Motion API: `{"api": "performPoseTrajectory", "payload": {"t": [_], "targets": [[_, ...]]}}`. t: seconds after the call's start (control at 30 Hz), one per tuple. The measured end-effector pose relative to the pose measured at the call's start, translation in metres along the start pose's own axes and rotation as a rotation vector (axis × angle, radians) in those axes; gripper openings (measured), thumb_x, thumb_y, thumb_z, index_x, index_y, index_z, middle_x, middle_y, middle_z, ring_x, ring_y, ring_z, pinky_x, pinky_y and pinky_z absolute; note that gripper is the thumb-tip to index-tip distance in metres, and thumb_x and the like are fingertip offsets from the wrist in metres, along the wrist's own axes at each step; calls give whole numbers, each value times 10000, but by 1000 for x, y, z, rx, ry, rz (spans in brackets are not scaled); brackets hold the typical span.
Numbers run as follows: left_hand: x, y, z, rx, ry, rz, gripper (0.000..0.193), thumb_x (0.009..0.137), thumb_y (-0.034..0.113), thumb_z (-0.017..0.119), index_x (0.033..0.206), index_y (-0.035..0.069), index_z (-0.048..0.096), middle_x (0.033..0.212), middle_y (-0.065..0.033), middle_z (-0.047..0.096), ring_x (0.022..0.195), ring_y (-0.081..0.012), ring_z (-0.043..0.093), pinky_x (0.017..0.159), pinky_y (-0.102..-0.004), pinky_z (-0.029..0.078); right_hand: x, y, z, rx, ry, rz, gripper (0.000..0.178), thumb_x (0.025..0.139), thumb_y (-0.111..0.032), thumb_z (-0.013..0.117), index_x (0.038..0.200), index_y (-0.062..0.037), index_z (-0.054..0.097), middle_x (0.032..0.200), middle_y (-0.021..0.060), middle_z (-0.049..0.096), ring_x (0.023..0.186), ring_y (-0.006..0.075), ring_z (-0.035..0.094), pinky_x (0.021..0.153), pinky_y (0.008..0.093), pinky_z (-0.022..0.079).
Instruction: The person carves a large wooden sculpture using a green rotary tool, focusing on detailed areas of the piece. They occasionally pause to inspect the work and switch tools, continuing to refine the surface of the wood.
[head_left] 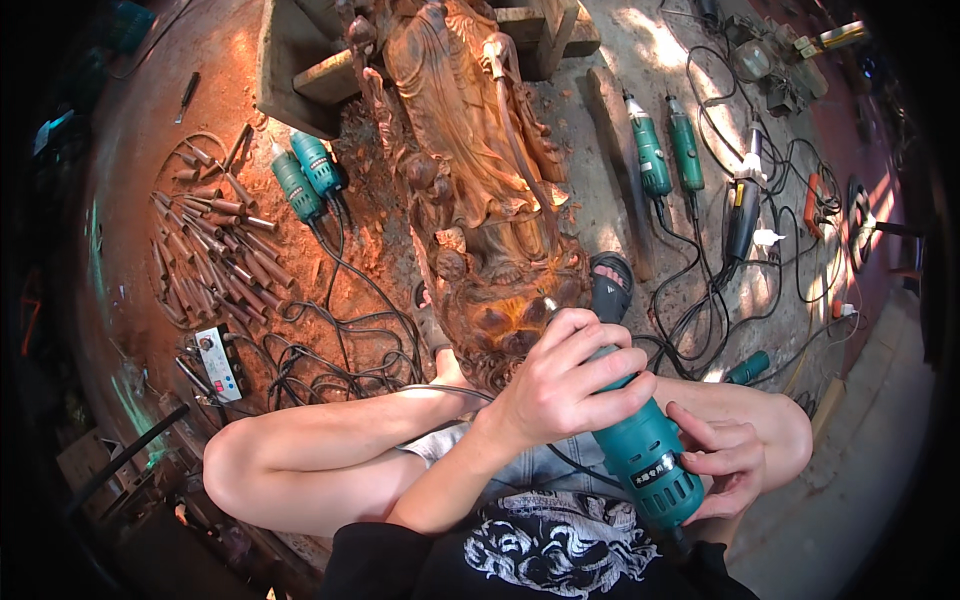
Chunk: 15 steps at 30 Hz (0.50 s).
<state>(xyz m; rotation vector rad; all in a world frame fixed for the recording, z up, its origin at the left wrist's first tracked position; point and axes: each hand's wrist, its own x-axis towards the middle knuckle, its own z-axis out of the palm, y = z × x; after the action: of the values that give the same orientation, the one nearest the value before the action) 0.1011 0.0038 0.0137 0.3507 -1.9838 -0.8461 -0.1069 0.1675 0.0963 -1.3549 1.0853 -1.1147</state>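
Observation:
A teal electric die grinder (640, 455) lies slantwise above my lap, its nose pointing up and left. My left hand (575, 380) wraps round its front end. Against the rear of its body rest the curled fingers and thumb of my right hand (722, 460). The small metal tip (549, 303) pokes out past my left fingers, beside the near end of a reddish-brown carved wooden statue (470, 130). Whether tip and wood touch, I cannot tell. Robe folds and a long staff are carved on the statue, which lies lengthwise away from me between my legs.
Two teal grinders (305, 175) lie left of the statue, two more (660, 150) to its right. Many wooden-handled carving chisels (215, 250) are heaped at left, near a white control box (218, 363). Black cables (330, 355) tangle on the dusty floor. Wooden supports (330, 78) stand beyond.

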Motion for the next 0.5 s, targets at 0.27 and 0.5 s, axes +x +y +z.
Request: {"api": "performPoseTrajectory", "payload": {"t": [0.27,0.5], "targets": [[1,-23,-6,0,3,-56,336,648,194,769,977,131,732,969,-25,718,891,-243,696,756,-393,510,23,21,19,245,215,18,656,688,-418,981,1153,6,794,1360,484,556,1050,310,759,944,306,556],[12,-24,-14,40,-36,-33,341,598,183,761,937,144,770,952,-19,726,876,-236,706,748,-389,516,24,45,13,326,435,-37,409,951,-429,744,817,-57,640,903,175,530,735,226,576,914,372,518]]}}
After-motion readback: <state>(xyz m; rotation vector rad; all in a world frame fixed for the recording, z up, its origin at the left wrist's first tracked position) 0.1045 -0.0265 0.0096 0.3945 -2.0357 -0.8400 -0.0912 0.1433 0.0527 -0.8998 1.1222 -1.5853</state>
